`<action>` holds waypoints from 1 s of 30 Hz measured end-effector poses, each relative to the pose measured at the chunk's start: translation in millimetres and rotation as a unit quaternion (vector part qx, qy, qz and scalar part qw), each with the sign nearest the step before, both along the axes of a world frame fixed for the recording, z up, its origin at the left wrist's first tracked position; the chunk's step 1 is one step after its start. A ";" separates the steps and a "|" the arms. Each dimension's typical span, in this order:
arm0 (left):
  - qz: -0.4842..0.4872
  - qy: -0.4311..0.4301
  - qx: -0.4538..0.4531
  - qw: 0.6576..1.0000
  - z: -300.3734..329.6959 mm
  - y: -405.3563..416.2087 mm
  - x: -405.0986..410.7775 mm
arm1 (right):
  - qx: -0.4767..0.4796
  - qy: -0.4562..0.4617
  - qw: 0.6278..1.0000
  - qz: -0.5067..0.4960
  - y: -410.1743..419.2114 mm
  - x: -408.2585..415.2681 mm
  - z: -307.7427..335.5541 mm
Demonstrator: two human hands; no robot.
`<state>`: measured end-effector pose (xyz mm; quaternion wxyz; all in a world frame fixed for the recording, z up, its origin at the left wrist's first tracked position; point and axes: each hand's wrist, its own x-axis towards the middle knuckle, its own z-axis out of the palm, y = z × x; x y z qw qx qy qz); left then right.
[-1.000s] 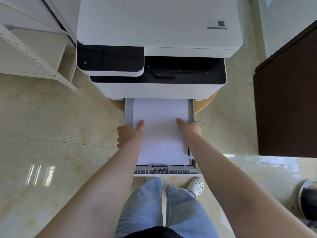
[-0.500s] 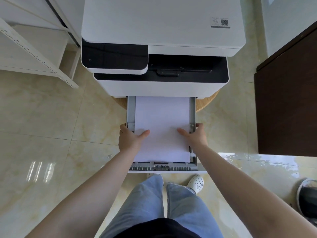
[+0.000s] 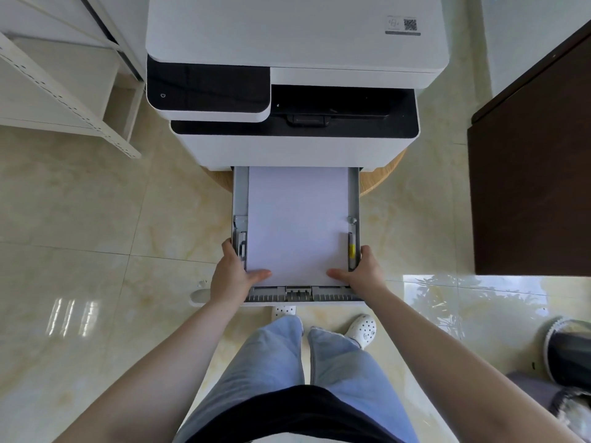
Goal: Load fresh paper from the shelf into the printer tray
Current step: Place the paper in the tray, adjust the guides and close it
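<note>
A white printer (image 3: 297, 43) stands on a round wooden stand (image 3: 380, 177). Its grey paper tray (image 3: 240, 193) is pulled out toward me. A stack of white paper (image 3: 297, 225) lies flat in it between the side guides. My left hand (image 3: 232, 279) clasps the tray's near left corner, thumb on the paper and fingers outside the wall. My right hand (image 3: 363, 276) clasps the near right corner the same way, beside a yellow marker on the guide.
A white metal shelf (image 3: 64, 91) stands at the back left. A dark brown cabinet (image 3: 537, 187) is at the right. A black round object (image 3: 569, 356) sits on the glossy tiled floor at the lower right. My legs and white shoes are below the tray.
Both hands slid back along the paper from mid-tray to the near corners. The paper now lies flat and square in the tray.
</note>
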<state>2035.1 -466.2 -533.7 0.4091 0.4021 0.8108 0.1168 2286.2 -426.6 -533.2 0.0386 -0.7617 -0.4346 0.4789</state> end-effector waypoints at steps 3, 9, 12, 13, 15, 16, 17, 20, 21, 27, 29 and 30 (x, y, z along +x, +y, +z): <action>-0.021 0.040 -0.004 0.999 3.5 -1.9 -6.9 | 0.021 0.018 0.999 -0.020 -5.9 1.1 0.0; 0.070 0.021 0.139 0.988 8.3 -9.7 -14.9 | 0.091 0.073 0.981 -0.154 -13.2 -1.3 4.5; 0.115 0.017 0.132 0.984 9.6 -10.4 -13.5 | 0.112 0.096 0.968 -0.203 -17.0 -3.7 6.2; 0.132 0.015 0.128 0.983 9.7 -9.8 -12.4 | 0.121 0.101 0.963 -0.217 -17.5 -4.3 7.2; 0.145 0.016 0.122 0.982 10.9 -7.8 -10.3 | 0.136 0.106 0.956 -0.237 -17.7 -5.1 10.1; 0.151 0.017 0.117 0.981 11.9 -7.2 -9.4 | 0.139 0.107 0.954 -0.243 -18.0 -5.3 10.7; 0.163 0.017 0.115 0.980 12.6 -6.8 -8.9 | 0.140 0.104 0.954 -0.245 -18.6 -5.5 10.6; 0.183 0.009 0.121 0.976 14.3 -6.7 -8.0 | 0.133 0.078 0.959 -0.237 -20.1 -6.1 10.4; 0.173 0.012 0.122 0.977 14.3 -6.7 -7.6 | 0.132 0.073 0.961 -0.234 -20.0 -6.3 11.1; 0.171 0.020 0.128 0.977 17.6 -3.8 -8.2 | 0.124 0.069 0.959 -0.246 -16.1 -8.5 17.2; 0.165 0.020 0.123 0.978 18.4 -3.2 -8.4 | 0.118 0.073 0.958 -0.249 -15.5 -8.7 18.5; 0.166 0.017 0.118 0.979 18.4 -2.9 -8.8 | 0.115 0.075 0.958 -0.250 -15.2 -8.9 19.4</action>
